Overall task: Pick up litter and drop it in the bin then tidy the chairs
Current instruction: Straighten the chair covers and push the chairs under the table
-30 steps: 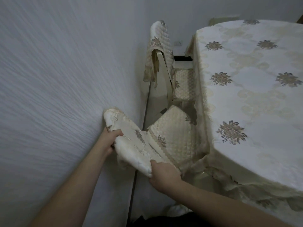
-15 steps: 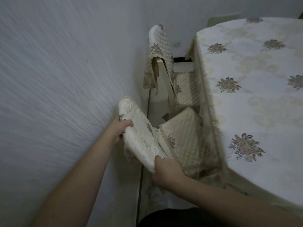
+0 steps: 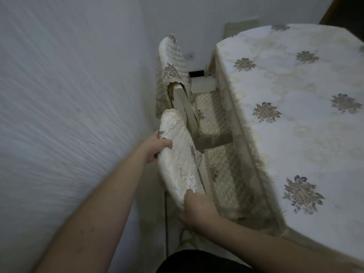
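Observation:
The near chair's backrest [image 3: 178, 160], in a cream embroidered cover, stands between the wall and the table. My left hand [image 3: 157, 145] grips its far upper edge, fingers curled over the fabric. My right hand [image 3: 197, 209] grips its near lower end. The chair's quilted seat [image 3: 226, 180] reaches under the tablecloth's edge. A second covered chair [image 3: 173, 64] stands just beyond, its seat [image 3: 210, 113] also tucked under the table.
The table [image 3: 295, 115], draped in a white flowered cloth, fills the right side. A textured wall [image 3: 69, 115] runs close along the left, leaving a narrow strip of floor. A wall socket [image 3: 190, 55] sits at the far end.
The near chair has slid toward the table, its seat now further under the cloth. Both hands kept their hold on the backrest, and the view shifted forward.

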Demonstrator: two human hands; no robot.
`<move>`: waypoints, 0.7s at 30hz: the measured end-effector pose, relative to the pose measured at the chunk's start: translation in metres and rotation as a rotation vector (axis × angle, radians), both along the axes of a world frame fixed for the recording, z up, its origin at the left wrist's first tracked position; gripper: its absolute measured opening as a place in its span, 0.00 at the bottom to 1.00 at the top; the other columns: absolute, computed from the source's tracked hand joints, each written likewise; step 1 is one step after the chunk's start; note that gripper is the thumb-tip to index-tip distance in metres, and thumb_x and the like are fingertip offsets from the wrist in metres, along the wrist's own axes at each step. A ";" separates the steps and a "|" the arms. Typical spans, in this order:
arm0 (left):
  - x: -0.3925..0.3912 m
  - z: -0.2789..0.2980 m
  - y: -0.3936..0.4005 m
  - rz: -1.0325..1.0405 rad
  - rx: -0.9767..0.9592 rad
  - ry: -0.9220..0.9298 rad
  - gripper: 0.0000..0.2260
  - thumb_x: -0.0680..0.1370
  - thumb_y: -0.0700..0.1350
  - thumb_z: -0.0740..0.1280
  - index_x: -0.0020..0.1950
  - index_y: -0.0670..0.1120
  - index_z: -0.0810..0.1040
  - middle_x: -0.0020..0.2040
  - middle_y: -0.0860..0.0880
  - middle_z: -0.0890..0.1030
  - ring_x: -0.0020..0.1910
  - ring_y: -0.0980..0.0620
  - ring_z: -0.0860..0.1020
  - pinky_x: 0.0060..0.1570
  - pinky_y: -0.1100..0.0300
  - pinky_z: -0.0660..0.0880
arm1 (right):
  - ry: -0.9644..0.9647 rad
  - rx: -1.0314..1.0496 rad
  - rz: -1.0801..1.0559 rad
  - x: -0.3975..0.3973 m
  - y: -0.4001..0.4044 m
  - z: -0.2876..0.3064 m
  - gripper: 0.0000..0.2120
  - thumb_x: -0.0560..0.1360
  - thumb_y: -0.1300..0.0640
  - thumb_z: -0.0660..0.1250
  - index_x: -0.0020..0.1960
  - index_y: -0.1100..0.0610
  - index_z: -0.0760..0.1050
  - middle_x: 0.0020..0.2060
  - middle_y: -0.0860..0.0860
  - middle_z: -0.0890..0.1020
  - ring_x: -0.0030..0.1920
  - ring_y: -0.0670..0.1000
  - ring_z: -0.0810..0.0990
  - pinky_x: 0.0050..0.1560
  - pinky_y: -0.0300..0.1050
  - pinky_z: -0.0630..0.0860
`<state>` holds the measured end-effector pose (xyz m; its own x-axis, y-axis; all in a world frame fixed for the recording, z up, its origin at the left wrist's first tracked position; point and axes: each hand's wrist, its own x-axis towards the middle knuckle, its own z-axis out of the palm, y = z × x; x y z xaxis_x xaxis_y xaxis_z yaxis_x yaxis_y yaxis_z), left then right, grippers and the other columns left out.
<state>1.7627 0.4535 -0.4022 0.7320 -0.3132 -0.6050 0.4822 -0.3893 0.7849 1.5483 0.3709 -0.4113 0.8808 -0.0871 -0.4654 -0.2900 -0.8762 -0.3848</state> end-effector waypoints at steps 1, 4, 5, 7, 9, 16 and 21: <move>0.006 0.001 -0.004 -0.016 0.003 0.001 0.30 0.61 0.38 0.71 0.64 0.47 0.71 0.55 0.44 0.79 0.51 0.44 0.79 0.47 0.49 0.79 | -0.002 0.001 -0.013 0.005 -0.001 0.000 0.21 0.74 0.48 0.64 0.60 0.60 0.67 0.57 0.59 0.77 0.57 0.60 0.76 0.52 0.47 0.71; 0.024 0.002 -0.016 -0.066 0.009 0.017 0.31 0.62 0.39 0.71 0.64 0.49 0.71 0.57 0.44 0.80 0.53 0.43 0.80 0.53 0.44 0.79 | -0.002 0.012 -0.048 0.021 -0.004 0.001 0.22 0.74 0.48 0.65 0.61 0.60 0.67 0.57 0.58 0.77 0.57 0.60 0.76 0.52 0.47 0.71; 0.031 0.002 -0.018 -0.075 0.016 0.018 0.31 0.61 0.39 0.70 0.64 0.49 0.72 0.57 0.44 0.80 0.54 0.42 0.80 0.55 0.42 0.78 | -0.002 0.019 -0.056 0.026 -0.005 0.001 0.22 0.74 0.48 0.65 0.61 0.60 0.67 0.57 0.58 0.77 0.58 0.60 0.76 0.52 0.47 0.71; 0.042 0.001 -0.025 -0.093 0.022 0.004 0.27 0.64 0.36 0.70 0.63 0.47 0.73 0.57 0.42 0.80 0.54 0.42 0.80 0.54 0.42 0.77 | 0.001 0.039 -0.074 0.036 -0.005 -0.001 0.22 0.73 0.49 0.65 0.61 0.60 0.67 0.57 0.58 0.77 0.58 0.60 0.76 0.53 0.47 0.71; 0.051 0.000 -0.030 -0.115 0.012 -0.014 0.22 0.69 0.32 0.67 0.62 0.45 0.73 0.55 0.41 0.81 0.52 0.43 0.81 0.50 0.47 0.79 | 0.005 0.059 -0.098 0.045 -0.004 -0.005 0.22 0.73 0.49 0.66 0.60 0.61 0.67 0.57 0.58 0.77 0.57 0.60 0.76 0.52 0.48 0.71; 0.071 -0.006 -0.037 -0.110 0.018 -0.011 0.25 0.67 0.33 0.67 0.63 0.45 0.74 0.55 0.42 0.80 0.50 0.43 0.80 0.42 0.54 0.79 | -0.047 0.075 -0.130 0.061 0.001 -0.014 0.20 0.73 0.50 0.66 0.59 0.62 0.68 0.55 0.59 0.78 0.54 0.61 0.77 0.50 0.47 0.71; 0.073 -0.004 -0.038 -0.047 0.006 -0.002 0.23 0.69 0.33 0.66 0.62 0.47 0.73 0.54 0.42 0.80 0.51 0.41 0.80 0.45 0.52 0.79 | -0.078 0.073 -0.119 0.070 0.005 -0.017 0.22 0.74 0.49 0.65 0.61 0.63 0.66 0.55 0.60 0.77 0.55 0.61 0.77 0.51 0.49 0.71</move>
<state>1.8359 0.4153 -0.4060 0.7181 -0.3433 -0.6054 0.4614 -0.4164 0.7834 1.6181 0.3760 -0.4285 0.9001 -0.1617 -0.4047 -0.3569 -0.8062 -0.4718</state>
